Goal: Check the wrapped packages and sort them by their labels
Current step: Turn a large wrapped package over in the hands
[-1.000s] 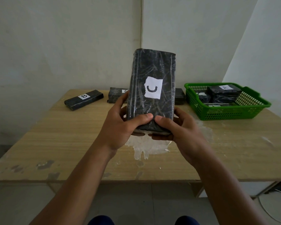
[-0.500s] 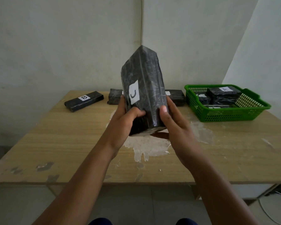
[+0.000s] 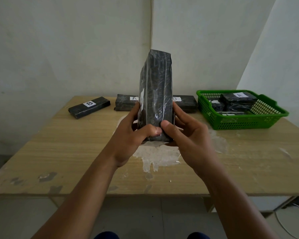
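Two hands: left hand point(image 3: 128, 133), right hand point(image 3: 188, 137) grip upright package point(image 3: 156, 94) | label edge-on, unreadable | fingers behind hidden

1. Held package point(image 3: 156, 95): black, clear-wrapped, upright on end above the table, narrow side to camera, white label only edge-on at its left.
2. B package point(image 3: 89, 107) flat, far left.
3. A package point(image 3: 125, 104) and a second B package point(image 3: 186, 103) flat behind it.
4. Green basket point(image 3: 245, 122), far right, holds several packages, top one point(image 3: 238, 99) labelled A.
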Demonstrator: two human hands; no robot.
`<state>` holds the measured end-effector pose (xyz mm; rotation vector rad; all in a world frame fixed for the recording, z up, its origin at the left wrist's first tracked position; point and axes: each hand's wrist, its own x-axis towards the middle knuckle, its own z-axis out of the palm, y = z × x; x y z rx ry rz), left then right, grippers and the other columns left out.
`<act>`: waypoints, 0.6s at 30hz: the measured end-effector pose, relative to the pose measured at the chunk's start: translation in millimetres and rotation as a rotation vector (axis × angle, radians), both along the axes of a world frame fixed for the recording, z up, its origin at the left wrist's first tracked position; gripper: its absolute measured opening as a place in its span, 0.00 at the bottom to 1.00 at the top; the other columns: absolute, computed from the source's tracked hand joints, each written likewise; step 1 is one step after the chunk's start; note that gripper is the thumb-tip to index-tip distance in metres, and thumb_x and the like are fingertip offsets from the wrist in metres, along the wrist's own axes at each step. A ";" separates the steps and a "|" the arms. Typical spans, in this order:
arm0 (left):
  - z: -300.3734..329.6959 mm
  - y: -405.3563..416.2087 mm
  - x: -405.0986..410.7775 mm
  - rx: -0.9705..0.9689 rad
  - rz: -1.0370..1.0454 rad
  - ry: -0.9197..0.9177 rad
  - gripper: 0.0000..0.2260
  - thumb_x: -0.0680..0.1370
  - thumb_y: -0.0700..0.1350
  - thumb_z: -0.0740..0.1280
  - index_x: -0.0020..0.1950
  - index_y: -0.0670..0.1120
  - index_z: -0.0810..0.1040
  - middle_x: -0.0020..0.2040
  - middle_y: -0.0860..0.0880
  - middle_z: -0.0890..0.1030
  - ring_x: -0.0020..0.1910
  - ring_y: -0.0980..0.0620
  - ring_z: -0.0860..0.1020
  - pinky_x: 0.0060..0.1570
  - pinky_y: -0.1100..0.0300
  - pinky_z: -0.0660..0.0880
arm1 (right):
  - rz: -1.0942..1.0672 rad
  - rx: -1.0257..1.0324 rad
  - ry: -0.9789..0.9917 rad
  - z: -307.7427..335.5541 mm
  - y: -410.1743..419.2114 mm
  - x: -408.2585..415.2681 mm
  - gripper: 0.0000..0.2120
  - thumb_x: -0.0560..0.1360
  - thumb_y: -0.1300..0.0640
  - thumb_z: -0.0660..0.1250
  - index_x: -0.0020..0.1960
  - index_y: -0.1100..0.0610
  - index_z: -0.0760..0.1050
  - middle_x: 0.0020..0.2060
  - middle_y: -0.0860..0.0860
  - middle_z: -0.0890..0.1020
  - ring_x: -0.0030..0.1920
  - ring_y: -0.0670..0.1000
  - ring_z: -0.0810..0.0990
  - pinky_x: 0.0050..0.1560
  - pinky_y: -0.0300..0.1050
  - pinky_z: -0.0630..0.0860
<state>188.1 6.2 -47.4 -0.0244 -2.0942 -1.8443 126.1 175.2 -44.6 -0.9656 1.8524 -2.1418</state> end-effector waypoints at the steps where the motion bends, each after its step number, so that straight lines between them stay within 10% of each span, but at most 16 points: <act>1: -1.8 1.5 -0.7 0.014 0.005 0.005 0.36 0.67 0.50 0.74 0.76 0.58 0.73 0.64 0.53 0.84 0.62 0.48 0.84 0.61 0.49 0.82 | -0.008 0.002 0.005 -1.8 -0.6 -0.7 0.26 0.79 0.60 0.72 0.72 0.42 0.72 0.60 0.46 0.87 0.56 0.47 0.88 0.47 0.38 0.84; 18: -2.5 5.4 -7.9 0.066 0.036 -0.052 0.43 0.63 0.58 0.78 0.77 0.64 0.68 0.65 0.47 0.82 0.63 0.50 0.82 0.59 0.50 0.82 | -0.063 -0.012 -0.016 13.1 -1.4 -16.0 0.26 0.77 0.43 0.74 0.72 0.47 0.73 0.65 0.49 0.83 0.66 0.52 0.83 0.65 0.59 0.82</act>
